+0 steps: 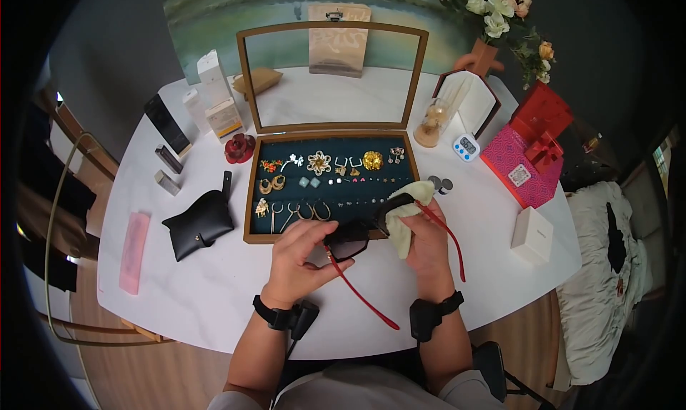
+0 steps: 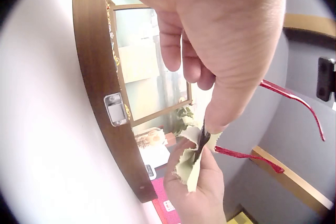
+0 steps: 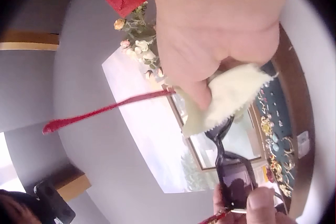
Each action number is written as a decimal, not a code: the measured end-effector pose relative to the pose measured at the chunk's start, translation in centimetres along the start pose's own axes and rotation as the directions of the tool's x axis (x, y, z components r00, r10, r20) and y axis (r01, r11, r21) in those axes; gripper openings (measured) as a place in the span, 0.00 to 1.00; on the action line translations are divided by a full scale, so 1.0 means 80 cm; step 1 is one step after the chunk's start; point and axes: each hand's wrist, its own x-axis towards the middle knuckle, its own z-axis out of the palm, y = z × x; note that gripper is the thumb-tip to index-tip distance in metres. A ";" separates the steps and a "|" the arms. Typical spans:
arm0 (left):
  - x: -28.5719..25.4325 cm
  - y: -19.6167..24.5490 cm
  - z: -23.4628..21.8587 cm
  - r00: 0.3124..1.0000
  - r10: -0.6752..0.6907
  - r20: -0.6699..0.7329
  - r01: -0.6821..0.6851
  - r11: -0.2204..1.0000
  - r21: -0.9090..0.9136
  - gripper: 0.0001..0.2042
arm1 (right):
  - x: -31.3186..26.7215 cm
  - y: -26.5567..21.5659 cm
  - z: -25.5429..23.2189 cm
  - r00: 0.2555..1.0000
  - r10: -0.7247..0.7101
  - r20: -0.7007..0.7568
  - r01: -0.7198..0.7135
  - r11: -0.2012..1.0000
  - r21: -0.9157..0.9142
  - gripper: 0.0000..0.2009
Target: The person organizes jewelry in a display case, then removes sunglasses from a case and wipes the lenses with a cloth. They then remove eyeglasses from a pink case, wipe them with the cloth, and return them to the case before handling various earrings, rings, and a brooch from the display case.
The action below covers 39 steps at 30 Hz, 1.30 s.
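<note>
Sunglasses (image 1: 348,247) with dark lenses and red temple arms are held between both hands above the table's near side. My left hand (image 1: 294,260) pinches the frame at the left lens, close to the hinge. On the other lens, my right hand (image 1: 429,247) grips a pale yellow-green cloth (image 1: 398,224) folded around it. In the right wrist view the cloth (image 3: 236,95) lies under the thumb and hides most of that lens. The red temple arms stick out toward the body. Just beyond the hands lies an open jewelry box (image 1: 249,203) with earrings and brooches in several rows.
A black pouch (image 1: 200,224) and a pink case (image 1: 134,253) lie at left. Behind them stand a phone (image 1: 166,124) and small boxes. On the right are a timer (image 1: 466,147), an hourglass (image 1: 431,124), a red-and-pink gift box (image 1: 525,160) and a white box (image 1: 532,236).
</note>
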 end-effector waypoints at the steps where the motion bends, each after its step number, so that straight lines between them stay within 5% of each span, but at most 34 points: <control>1: -0.001 0.001 0.004 1.000 0.019 0.025 -0.019 1.000 -0.008 0.30 | -0.001 0.004 0.000 1.000 -0.006 -0.010 0.006 1.000 0.026 0.22; 7: -0.004 0.001 0.003 1.000 -0.002 -0.022 0.003 1.000 0.023 0.31 | 0.003 0.031 -0.010 0.994 0.112 0.017 -0.109 0.987 -0.115 0.17; 12: -0.003 0.001 0.007 0.985 -0.030 -0.168 0.033 0.999 0.014 0.29 | 0.000 0.021 0.009 0.993 0.102 -0.053 -0.106 0.991 -0.085 0.15; 15: -0.006 -0.001 0.006 0.974 -0.057 -0.220 0.060 0.998 0.005 0.30 | 0.002 0.021 -0.005 0.993 -0.006 -0.116 0.011 0.999 0.042 0.15; 17: -0.009 0.000 0.005 0.953 -0.160 -0.259 0.151 0.987 -0.055 0.33 | 0.003 0.021 -0.009 0.990 0.020 -0.137 -0.016 0.999 0.031 0.16; 19: -0.011 0.003 0.007 0.944 -0.168 -0.284 0.161 0.986 -0.046 0.33 | -0.003 0.020 -0.005 0.994 0.069 -0.080 -0.067 0.997 0.033 0.16; 21: -0.013 0.002 0.008 0.935 -0.176 -0.307 0.173 0.984 -0.039 0.34 | -0.010 0.026 -0.005 0.945 0.303 0.123 -0.294 0.952 -0.082 0.14; 24: -0.017 -0.002 0.013 0.949 -0.195 -0.248 0.176 0.979 -0.099 0.35 | -0.016 0.040 0.003 0.912 0.352 0.211 -0.321 0.932 -0.169 0.12; 30: -0.019 -0.007 0.020 0.970 -0.119 -0.214 0.101 0.991 -0.091 0.34 | -0.024 0.051 0.026 0.899 0.315 0.304 -0.248 0.938 -0.240 0.10; 33: -0.013 -0.007 0.020 0.980 -0.051 -0.193 0.042 0.998 -0.049 0.31 | -0.023 0.051 0.028 0.897 0.312 0.314 -0.293 0.950 -0.108 0.12; 39: 0.001 0.003 0.020 0.979 0.163 -0.122 -0.145 0.979 0.143 0.29 | -0.025 0.041 0.030 0.887 0.358 0.291 -0.321 0.932 -0.168 0.15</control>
